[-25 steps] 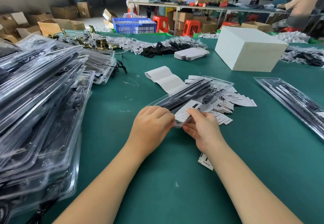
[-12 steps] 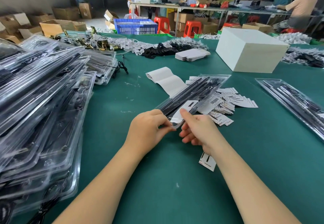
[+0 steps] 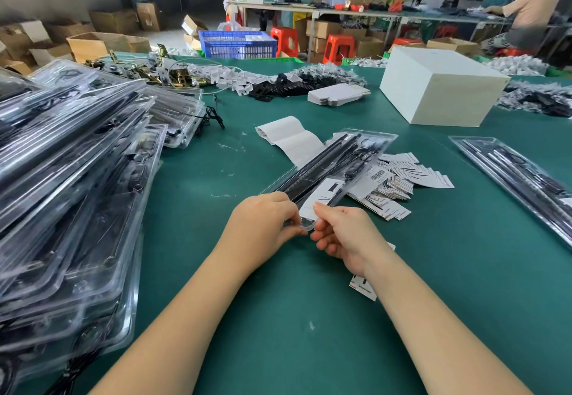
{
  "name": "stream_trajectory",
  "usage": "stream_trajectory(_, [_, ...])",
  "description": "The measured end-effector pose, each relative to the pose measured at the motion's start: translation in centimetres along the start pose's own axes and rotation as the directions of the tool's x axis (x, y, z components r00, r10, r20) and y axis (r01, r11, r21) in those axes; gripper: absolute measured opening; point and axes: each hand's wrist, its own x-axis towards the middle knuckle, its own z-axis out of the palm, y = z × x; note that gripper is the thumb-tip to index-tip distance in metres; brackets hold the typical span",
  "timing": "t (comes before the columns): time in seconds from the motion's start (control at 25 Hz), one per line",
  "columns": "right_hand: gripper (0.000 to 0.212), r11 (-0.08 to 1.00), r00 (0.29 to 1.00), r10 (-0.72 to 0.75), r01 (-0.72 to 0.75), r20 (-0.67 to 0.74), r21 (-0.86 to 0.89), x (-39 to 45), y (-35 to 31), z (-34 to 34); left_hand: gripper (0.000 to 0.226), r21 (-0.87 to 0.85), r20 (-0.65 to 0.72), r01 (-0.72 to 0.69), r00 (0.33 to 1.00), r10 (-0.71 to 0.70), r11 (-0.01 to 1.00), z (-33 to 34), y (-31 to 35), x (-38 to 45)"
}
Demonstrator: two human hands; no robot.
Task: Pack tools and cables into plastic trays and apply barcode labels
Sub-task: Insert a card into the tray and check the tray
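Observation:
A long clear plastic tray (image 3: 334,165) with black tools and a white card inside points away from me over the green table (image 3: 278,317). My left hand (image 3: 263,227) grips its near end from the left. My right hand (image 3: 343,233) pinches the same near end from the right, thumb on top. The tray's far end lies over a heap of barcode labels (image 3: 402,181). A strip of white label backing paper (image 3: 291,141) lies just beyond the tray. One loose label (image 3: 363,288) lies under my right wrist.
A tall leaning stack of filled clear trays (image 3: 68,203) fills the left side. Another filled tray (image 3: 520,178) lies at the right. A white box (image 3: 439,97) stands behind it, with bagged parts (image 3: 309,82) along the far edge. People sit at distant tables.
The tray's near end has been lifted slightly and swung more toward me. My right thumb has shifted onto the tray's near tip, and both hands sit closer together.

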Motion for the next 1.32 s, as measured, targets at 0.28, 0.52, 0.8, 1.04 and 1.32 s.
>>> stream_trajectory(0.28, [0.043,0.987,0.979,-0.077,0.102,-0.188,0.127,1.2,0.3,-0.5,0.016,-0.128,-0.025,0.025,0.999,-0.028,0.991,-0.2,0.1,-0.6])
stream_trajectory(0.52, [0.029,0.978,0.943,-0.187,0.206,-0.277,0.041,2.6,1.0,-1.3,0.017,-0.110,-0.018,-0.053,0.999,0.051,0.993,0.5,1.5,-0.9])
stream_trajectory(0.8, [0.024,0.951,0.891,-0.305,0.264,-0.337,-0.163,3.3,1.3,-1.6,0.018,-0.112,-0.005,-0.055,0.998,0.055,0.992,0.5,1.7,-1.0])
stream_trajectory(1.04, [0.028,0.967,0.912,-0.256,0.238,-0.321,-0.093,3.3,1.3,-1.5,0.018,-0.097,-0.014,-0.016,1.000,0.015,0.995,0.6,1.9,-1.0])
stream_trajectory(1.32, [0.044,0.997,0.995,0.026,-0.033,-0.099,-0.074,2.1,-0.2,-2.1,0.017,-0.069,-0.014,-0.019,1.000,0.018,0.997,0.8,2.4,-1.1])
